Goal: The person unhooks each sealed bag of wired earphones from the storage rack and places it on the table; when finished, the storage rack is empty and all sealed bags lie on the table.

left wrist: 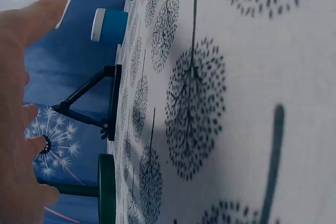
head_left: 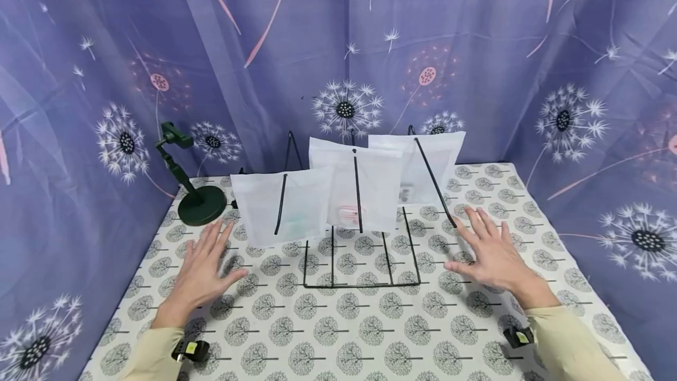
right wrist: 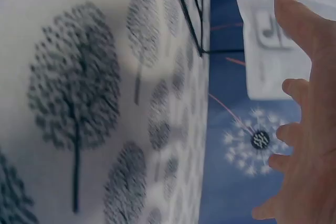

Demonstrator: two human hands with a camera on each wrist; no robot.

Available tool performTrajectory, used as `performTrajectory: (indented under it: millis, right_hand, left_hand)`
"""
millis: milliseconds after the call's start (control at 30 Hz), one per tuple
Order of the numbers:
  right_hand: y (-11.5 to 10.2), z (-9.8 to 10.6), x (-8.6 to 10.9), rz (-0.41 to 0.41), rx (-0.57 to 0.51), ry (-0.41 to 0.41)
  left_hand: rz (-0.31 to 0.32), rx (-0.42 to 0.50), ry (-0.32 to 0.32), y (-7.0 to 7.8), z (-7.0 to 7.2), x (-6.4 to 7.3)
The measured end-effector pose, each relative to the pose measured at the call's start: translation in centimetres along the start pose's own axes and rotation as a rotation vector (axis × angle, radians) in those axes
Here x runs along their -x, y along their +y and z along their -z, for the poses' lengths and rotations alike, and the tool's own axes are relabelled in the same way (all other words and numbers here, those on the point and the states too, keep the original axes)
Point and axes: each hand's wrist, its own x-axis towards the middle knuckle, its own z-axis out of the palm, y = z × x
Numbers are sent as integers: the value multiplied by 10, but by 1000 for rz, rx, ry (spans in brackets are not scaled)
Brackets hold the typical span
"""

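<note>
Three white zip pouches hang on the hooks of a black wire rack (head_left: pixel 361 286) in the head view. The left pouch (head_left: pixel 254 204) shows a faint greenish shape, the middle pouch (head_left: pixel 338 178) a red-lined item low inside, and the right pouch (head_left: pixel 444 154) a small dark shape. My left hand (head_left: pixel 198 275) is spread over the cloth, left of the rack, holding nothing. On the other side my right hand (head_left: pixel 489 251) is likewise spread and empty, its fingers near the end of the right hook (head_left: pixel 436 184).
A dark green stand (head_left: pixel 201 204) with a round base is at the back left of the table. The left wrist view shows a blue container with a white end (left wrist: pixel 111 26) and a black folding stand (left wrist: pixel 89 93). Purple dandelion-print curtains (head_left: pixel 296 28) enclose the back and sides.
</note>
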Motion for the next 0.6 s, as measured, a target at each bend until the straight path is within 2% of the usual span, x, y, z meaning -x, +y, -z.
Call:
performTrajectory:
  millis: [233,467,600]
  right_hand:
    - [-12,-11,-6,28,-39,-63]
    - [-20,-17,-14,55,-53,-93]
    - [-24,-21,-15,56,-46,-117]
  left_hand:
    - [-39,159,39,4,-4,-9]
    - [-19,293,34,13,-6,-15]
    - [-49,384,53,16,-10,-17]
